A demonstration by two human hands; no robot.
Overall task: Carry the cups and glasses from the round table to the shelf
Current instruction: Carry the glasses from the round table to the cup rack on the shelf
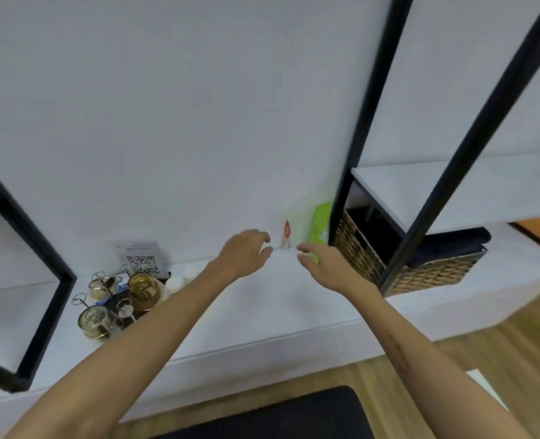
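From the head camera, both bare forearms reach forward over a long white ledge [262, 312] that runs along a pale wall. The left hand [246, 251] hangs above the ledge with its fingers loosely curved and thumb apart, holding nothing. The right hand [322, 264] is just beside it, palm turned inward, fingers relaxed and spread, also empty; the two hands are near each other but not touching. The cups and glasses sit well to the left of the hands on the same white ledge: an amber glass jar [142, 289], a clear gold-rimmed glass cup at the back [102, 286] and another clear gold-rimmed glass cup at the front [94, 321], grouped on a dark tray [116, 301], with thin wire-handled lids among them. Behind the group stands a white card with a QR code [140, 258]. Past the hands, against the wall, are a small red and white figure [287, 234] and a green packet [321, 226]. To the right rises a black metal-framed shelf with white boards [427, 191], and a woven wicker basket [420, 270] sits under it.
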